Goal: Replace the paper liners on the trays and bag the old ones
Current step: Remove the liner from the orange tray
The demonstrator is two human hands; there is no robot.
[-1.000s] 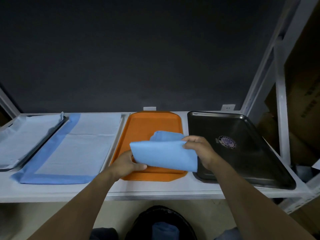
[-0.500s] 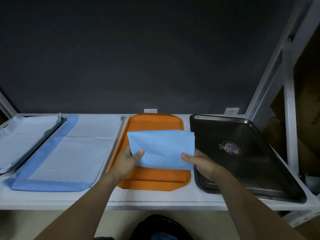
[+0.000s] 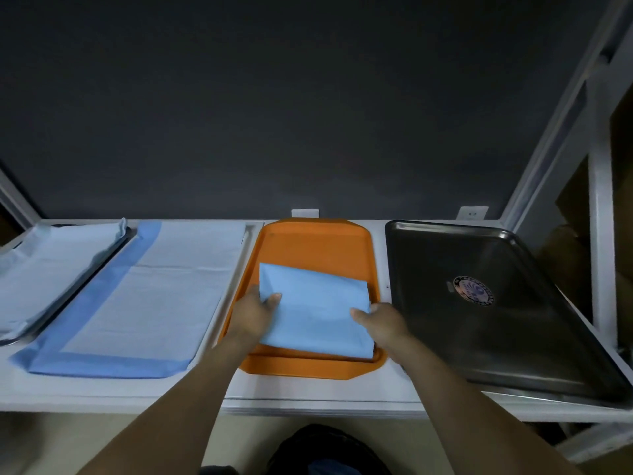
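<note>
Both hands, left hand (image 3: 255,311) and right hand (image 3: 383,322), pinch a folded blue liner (image 3: 315,308) over the orange tray's (image 3: 318,241) front half, near the bench's (image 3: 308,394) front edge

Four trays sit side by side on the shelf (image 3: 308,392). The far-left tray (image 3: 109,252) carries a liner (image 3: 51,269) that overhangs its rim. Just right of it, the second tray (image 3: 237,269) lies under a spread liner (image 3: 154,296). The middle tray (image 3: 315,245) holds a folded liner (image 3: 315,313) in its near half, pinched at its left edge by the left hand (image 3: 255,315) and at its right edge by the right hand (image 3: 383,320). The rightmost tray (image 3: 479,337) lies just beside. A bag (image 3: 325,450) sits below the shelf's front edge.
</note>
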